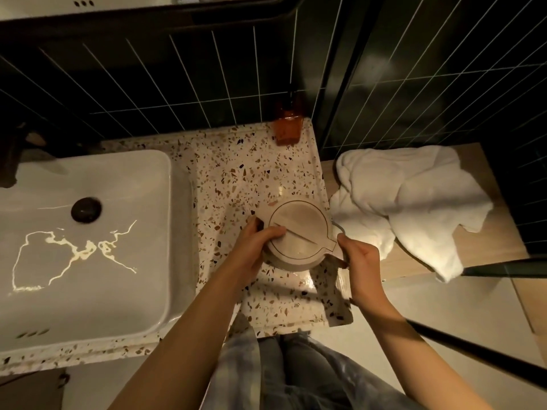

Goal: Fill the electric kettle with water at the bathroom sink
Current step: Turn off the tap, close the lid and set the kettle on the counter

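A pale electric kettle (299, 235) stands upright on the terrazzo counter (254, 173), seen from above with its lid down. My left hand (257, 247) wraps the kettle's left side, thumb resting on the lid. My right hand (359, 267) grips the kettle's handle at its right side. The white rectangular sink (85, 241) lies to the left of the kettle, with a dark drain plug (86, 209) and a film of water in the basin. A dark tap (13, 161) shows at the far left edge, mostly cut off.
An amber bottle (288, 122) stands at the counter's back right corner against dark wall tiles. A crumpled white towel (408, 202) lies on a wooden ledge (491, 261) to the right. A dark glass-door frame (473, 350) runs across the lower right.
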The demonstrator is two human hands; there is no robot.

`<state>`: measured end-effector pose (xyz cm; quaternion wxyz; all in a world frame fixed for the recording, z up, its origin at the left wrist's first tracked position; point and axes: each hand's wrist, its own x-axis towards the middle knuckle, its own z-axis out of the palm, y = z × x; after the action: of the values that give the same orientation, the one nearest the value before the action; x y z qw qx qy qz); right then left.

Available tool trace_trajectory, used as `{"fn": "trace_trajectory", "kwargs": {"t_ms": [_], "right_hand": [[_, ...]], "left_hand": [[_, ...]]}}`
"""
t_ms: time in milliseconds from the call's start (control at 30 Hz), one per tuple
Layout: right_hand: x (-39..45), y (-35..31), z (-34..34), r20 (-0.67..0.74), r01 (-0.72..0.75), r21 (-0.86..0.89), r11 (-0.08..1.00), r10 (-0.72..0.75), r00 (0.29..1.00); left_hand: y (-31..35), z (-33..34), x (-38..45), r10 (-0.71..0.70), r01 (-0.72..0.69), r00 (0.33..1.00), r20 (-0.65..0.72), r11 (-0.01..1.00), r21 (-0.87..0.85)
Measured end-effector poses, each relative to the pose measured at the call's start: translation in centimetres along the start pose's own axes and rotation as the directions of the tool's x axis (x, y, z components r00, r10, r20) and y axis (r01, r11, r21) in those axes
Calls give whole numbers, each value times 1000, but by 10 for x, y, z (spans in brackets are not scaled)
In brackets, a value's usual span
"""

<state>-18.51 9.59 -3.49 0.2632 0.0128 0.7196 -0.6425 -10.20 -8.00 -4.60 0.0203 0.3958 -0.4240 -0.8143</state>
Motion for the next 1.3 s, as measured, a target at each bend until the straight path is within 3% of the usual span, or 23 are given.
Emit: {"fn": "trace_trajectory", "kwargs": {"t_ms": [133,500,1000,1300], "right_hand": [[-4,4,-1,-5,57,-87,995,-57,998],[0,16,2,-59,33,-74,997,-37,998],[33,4,1,-111,-56,-109,992,44,993],[5,-14,-4,-112,125,-356,926,-175,978]], "left_hand": [[-3,-2,0,14,-14,1000,5,1000,15],[1,-8,4,-26,26,999,43,1000,14],[-25,1,-21,102,-89,979,-174,993,77],[-27,7,-42,173,-153,948,-268,984,94]]}}
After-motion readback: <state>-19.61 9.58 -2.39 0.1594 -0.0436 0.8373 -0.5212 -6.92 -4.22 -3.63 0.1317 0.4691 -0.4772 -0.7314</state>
